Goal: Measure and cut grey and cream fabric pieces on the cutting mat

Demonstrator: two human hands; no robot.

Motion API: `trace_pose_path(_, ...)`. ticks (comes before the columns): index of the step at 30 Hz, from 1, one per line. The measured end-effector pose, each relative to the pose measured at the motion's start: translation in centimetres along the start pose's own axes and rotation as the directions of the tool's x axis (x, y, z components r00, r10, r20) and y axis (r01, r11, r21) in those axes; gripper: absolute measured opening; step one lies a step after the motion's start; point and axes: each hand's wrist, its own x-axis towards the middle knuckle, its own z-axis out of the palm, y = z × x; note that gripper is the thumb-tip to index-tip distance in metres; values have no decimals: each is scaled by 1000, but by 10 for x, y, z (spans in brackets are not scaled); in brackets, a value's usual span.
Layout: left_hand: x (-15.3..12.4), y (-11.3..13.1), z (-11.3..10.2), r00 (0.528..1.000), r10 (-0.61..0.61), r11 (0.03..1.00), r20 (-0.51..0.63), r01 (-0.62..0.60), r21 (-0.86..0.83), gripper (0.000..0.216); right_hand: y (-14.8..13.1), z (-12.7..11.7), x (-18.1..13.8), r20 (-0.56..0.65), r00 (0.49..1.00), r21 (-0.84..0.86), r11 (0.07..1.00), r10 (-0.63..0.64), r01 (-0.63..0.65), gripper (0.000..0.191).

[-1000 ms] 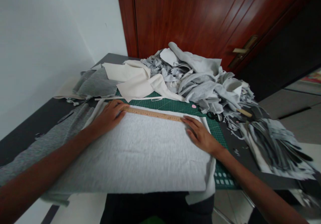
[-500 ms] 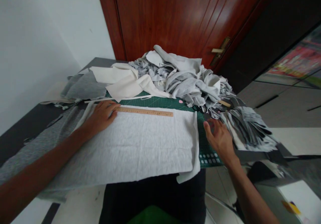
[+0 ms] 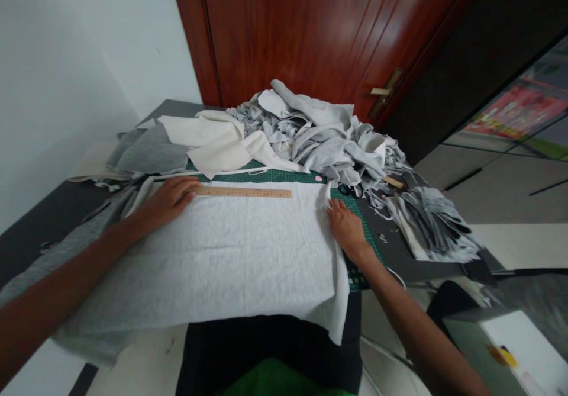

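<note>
A sheet of light grey knit fabric lies across the table and hangs over its front edge. On its far part rests a wooden ruler. My left hand lies low on the cloth, with fingers and thumb about the ruler's left end. At the right edge of the sheet, my right hand is closed on the fabric, which bunches into a fold there. Its fingertips are partly hidden by the cloth. Under the sheet is a green cutting mat, showing along the back and right.
Behind the mat is a heap of grey fabric scraps, with cream pieces to its left. Black-handled scissors lie near the heap. A stack of folded grey cloth sits at right. A wooden door stands behind.
My right hand has moved left from beside the sheet and taken hold of its right edge. The ruler, my left hand and the sheet's far right corner have shifted slightly left.
</note>
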Motion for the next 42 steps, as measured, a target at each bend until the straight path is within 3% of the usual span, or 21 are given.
trace_pose_path(5, -15, -11, -10, 999, -53, 998, -14, 53, 17, 48, 0, 8, 12, -79, 993, 92, 991, -90, 97, 37)
trace_pose_path(9, -18, -9, -13, 997, -73, 997, -3, 73, 20, 45, -2, 22, 28, -184, 981, 183, 979, -60, 94, 47)
trace_pose_path(15, -17, -3, -17, 1000, -10, 999, -8, 11, 36, 45, -11, 24, 54, -166, 976, 186, 967, -143, 173, 53)
trace_pose_path(20, -10, 9, -24, 998, -19, 996, 58, 14, 84, 49, -9, 23, 33, -181, 965, 168, 961, -189, 219, 62)
trace_pose_path(26, 23, 22, -20, 977, 62, 998, 202, -65, 10, 44, 1, 46, -3, -203, 961, 165, 961, -187, 221, 60)
trace_pose_path(29, 41, 23, -15, 957, 64, 994, 284, -85, 62, 43, 12, 50, 0, -162, 960, 198, 946, -227, 257, 61)
trace_pose_path(35, 58, 24, -16, 947, 146, 983, 286, -171, 64, 36, 26, 45, 14, -94, 951, 245, 919, -296, 310, 63)
trace_pose_path(42, 63, 53, -7, 891, 241, 965, 384, -261, -2, 35, 23, 38, 11, -89, 952, 284, 908, -294, 308, 62)
